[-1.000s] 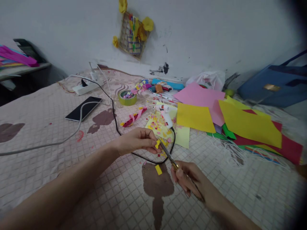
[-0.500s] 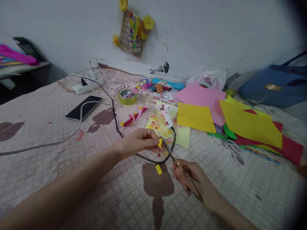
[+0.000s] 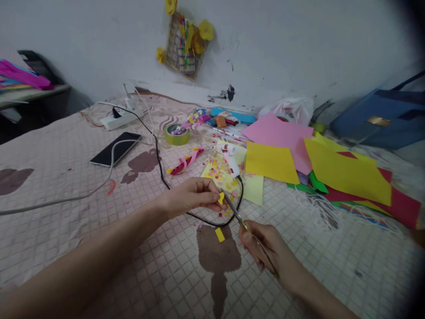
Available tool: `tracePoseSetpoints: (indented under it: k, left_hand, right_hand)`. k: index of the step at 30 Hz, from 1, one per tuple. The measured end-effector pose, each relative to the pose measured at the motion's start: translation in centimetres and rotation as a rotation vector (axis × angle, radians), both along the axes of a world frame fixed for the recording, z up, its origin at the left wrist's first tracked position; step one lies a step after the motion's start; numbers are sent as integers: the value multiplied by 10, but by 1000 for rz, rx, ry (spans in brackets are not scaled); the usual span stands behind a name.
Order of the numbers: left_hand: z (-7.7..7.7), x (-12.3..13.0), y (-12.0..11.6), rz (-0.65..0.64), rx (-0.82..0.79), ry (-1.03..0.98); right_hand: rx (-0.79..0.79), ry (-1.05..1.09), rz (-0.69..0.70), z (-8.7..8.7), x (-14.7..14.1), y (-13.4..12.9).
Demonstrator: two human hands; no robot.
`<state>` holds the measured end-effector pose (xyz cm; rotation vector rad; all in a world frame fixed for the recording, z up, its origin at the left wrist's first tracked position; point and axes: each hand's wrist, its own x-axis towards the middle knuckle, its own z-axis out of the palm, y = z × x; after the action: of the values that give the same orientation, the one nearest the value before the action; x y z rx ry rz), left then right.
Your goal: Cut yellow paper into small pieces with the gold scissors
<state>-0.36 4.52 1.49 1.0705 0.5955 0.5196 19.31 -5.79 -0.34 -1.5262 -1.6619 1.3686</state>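
Observation:
Between its thumb and fingers, my left hand (image 3: pixel 201 196) pinches a small yellow paper piece (image 3: pixel 221 198). My right hand (image 3: pixel 260 246) is wrapped round the handles of metal scissors (image 3: pixel 236 213), whose blades reach up to the yellow piece. Whether the blades touch it is too small to tell. Below the hands a yellow paper strip (image 3: pixel 219 235) lies on the patterned cloth. Just beyond the fingers, paper scraps (image 3: pixel 215 170) are scattered over a pale yellow sheet (image 3: pixel 255 188).
A white glue gun (image 3: pixel 232 161) with a black cord (image 3: pixel 162 175) lies behind my hands. Further out are a tape roll (image 3: pixel 176 135), a phone (image 3: pixel 116 149), a power strip (image 3: pixel 121 118), a red-pink craft piece (image 3: pixel 186 161), coloured sheets (image 3: pixel 348 170) and white string (image 3: pixel 318 212).

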Motion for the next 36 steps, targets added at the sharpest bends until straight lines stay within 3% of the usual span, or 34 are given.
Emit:
tracePoseSetpoints:
  k: [11,26,32,36]
  left_hand:
    - [5,-9,7,-129,37,44]
    - [1,-21,19,-360,55,9]
    - [1,-23,19,-386,78,-7]
    - [0,-23,19,-402,66,-23]
  right_hand:
    - [-11,21,52,-2,3,-2]
    - [87,-77,249,10,7,3]
    - [-145,128,225,12,7,0]
    - [-172,157,252,13,8,1]
